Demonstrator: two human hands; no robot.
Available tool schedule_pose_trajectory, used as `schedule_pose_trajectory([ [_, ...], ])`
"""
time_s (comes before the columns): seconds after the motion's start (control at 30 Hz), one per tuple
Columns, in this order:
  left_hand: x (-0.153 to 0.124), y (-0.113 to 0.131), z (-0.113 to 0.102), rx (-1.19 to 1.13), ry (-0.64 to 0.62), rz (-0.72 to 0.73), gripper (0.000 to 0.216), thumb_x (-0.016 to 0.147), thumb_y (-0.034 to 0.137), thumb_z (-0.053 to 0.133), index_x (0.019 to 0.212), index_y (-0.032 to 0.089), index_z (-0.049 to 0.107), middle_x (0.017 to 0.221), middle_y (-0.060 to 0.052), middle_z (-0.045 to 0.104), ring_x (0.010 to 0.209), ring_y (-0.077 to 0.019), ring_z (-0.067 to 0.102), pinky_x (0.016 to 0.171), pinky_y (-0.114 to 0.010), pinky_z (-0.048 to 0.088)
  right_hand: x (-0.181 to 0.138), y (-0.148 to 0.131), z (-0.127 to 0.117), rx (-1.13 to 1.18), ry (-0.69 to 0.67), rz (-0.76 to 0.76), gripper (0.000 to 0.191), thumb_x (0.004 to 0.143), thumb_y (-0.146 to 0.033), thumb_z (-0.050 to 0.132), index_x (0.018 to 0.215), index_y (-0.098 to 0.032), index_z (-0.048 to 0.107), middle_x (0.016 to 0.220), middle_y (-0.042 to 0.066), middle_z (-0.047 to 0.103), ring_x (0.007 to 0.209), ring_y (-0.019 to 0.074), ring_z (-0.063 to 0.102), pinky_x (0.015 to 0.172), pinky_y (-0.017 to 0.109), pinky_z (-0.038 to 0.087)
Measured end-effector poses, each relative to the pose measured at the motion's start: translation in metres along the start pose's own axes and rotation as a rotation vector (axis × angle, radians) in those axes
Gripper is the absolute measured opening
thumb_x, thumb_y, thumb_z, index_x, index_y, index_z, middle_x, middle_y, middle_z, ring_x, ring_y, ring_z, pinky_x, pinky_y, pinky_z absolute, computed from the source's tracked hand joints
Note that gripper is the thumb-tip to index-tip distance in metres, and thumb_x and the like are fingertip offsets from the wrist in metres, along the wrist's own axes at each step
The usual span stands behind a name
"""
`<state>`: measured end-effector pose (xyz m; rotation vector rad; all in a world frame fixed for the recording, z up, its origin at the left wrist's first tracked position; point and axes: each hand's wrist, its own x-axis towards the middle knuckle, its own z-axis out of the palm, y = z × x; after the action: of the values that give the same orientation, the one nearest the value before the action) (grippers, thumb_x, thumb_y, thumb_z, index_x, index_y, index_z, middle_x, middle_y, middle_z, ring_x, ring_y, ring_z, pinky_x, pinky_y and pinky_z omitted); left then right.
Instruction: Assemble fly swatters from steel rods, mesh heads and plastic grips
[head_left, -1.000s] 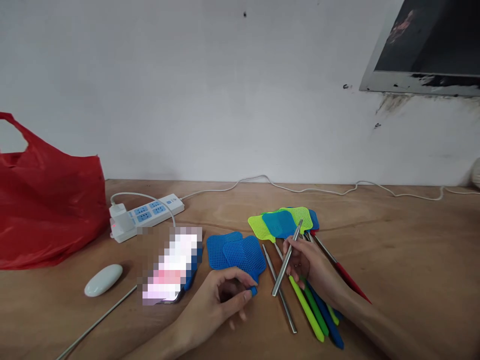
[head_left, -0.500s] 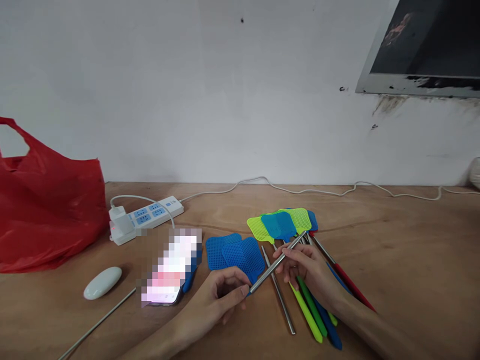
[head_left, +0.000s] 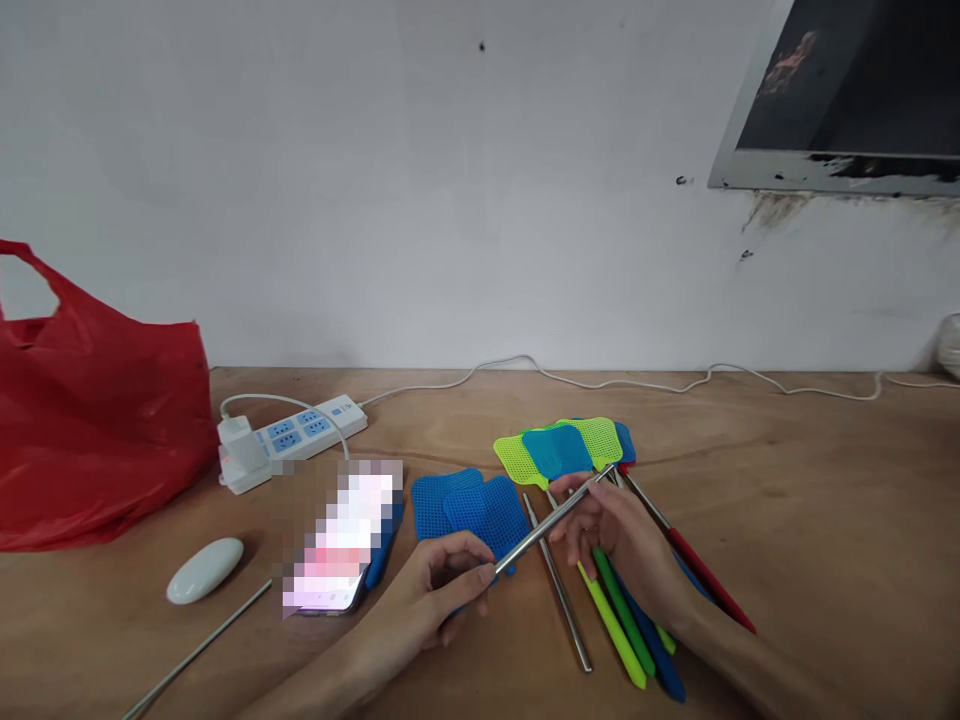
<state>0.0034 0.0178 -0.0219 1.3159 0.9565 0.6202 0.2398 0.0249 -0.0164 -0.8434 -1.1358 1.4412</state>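
Note:
Both my hands are on a slim metal rod (head_left: pixel 541 530), slanted up to the right above the table. My left hand (head_left: pixel 442 580) pinches its lower end between thumb and fingers. Further up, my right hand (head_left: pixel 611 520) holds the rod between thumb and fingertips. Two loose blue fly swatter heads (head_left: pixel 487 510) overlap behind my left hand. A second metal rod (head_left: pixel 559 585) lies on the table between my hands. Partly under my right hand is a pile of fly swatters with yellow-green heads (head_left: pixel 517 458), a blue head (head_left: pixel 556 450), and green (head_left: pixel 622 610) and red (head_left: pixel 709 575) handles.
On the left lie a phone (head_left: pixel 345 540) with a blurred screen, a blue piece (head_left: pixel 384 550) beside it, a white oval object (head_left: pixel 205 571) and a power strip (head_left: pixel 300 432). A red plastic bag (head_left: pixel 105 420) stands at far left. A white cable (head_left: pixel 600 384) runs along the wall.
My left hand has slid slightly over the rod's lower end. My right thumb and fingers have shifted up toward its upper end. Other things lie as before.

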Motion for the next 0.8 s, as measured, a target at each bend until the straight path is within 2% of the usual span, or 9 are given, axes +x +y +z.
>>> schedule_pose_trajectory([
  [0.2, 0.0001, -0.0023, -0.0018, -0.007, 0.013, -0.004, 0.041, 0.082, 0.058, 0.067, 0.093, 0.018, 0.060, 0.069, 0.004, 0.061, 0.041, -0.0042, 0.035, 0.038, -0.019, 0.019, -0.0033, 0.0018, 0.0044, -0.047, 0.131, -0.124, 0.033, 0.091, -0.056, 0.059, 0.097, -0.023, 0.056, 0.073, 0.001, 0.071, 0.049, 0.0138, 0.061, 0.039, 0.020, 0.041],
  [0.43, 0.0021, -0.0044, -0.0040, -0.058, 0.036, -0.040, 0.041, 0.081, 0.057, 0.069, 0.090, 0.018, 0.059, 0.067, 0.005, 0.059, 0.040, -0.0034, 0.033, 0.038, -0.019, 0.012, 0.0002, -0.0048, -0.0030, -0.178, 0.139, -0.156, 0.035, 0.084, -0.055, 0.068, 0.090, -0.021, 0.066, 0.071, 0.001, 0.068, 0.048, 0.0117, 0.057, 0.040, 0.021, 0.041],
  [0.63, 0.0007, -0.0051, -0.0052, -0.066, 0.035, -0.039, 0.039, 0.082, 0.055, 0.070, 0.090, 0.018, 0.060, 0.067, 0.004, 0.060, 0.040, -0.0034, 0.034, 0.038, -0.019, 0.012, 0.0000, -0.0021, -0.0010, -0.268, -0.056, -0.072, 0.034, 0.082, -0.051, 0.072, 0.087, -0.018, 0.074, 0.069, 0.003, 0.070, 0.054, 0.0122, 0.058, 0.046, 0.022, 0.044],
  [0.8, -0.0020, -0.0018, -0.0048, -0.050, 0.031, -0.046, 0.040, 0.080, 0.056, 0.070, 0.087, 0.018, 0.058, 0.066, 0.004, 0.060, 0.039, -0.0035, 0.033, 0.037, -0.019, 0.011, -0.0019, -0.0015, 0.0014, -0.322, -0.105, -0.042, 0.033, 0.080, -0.051, 0.074, 0.086, -0.018, 0.077, 0.066, 0.003, 0.070, 0.058, 0.0138, 0.061, 0.053, 0.024, 0.048],
])
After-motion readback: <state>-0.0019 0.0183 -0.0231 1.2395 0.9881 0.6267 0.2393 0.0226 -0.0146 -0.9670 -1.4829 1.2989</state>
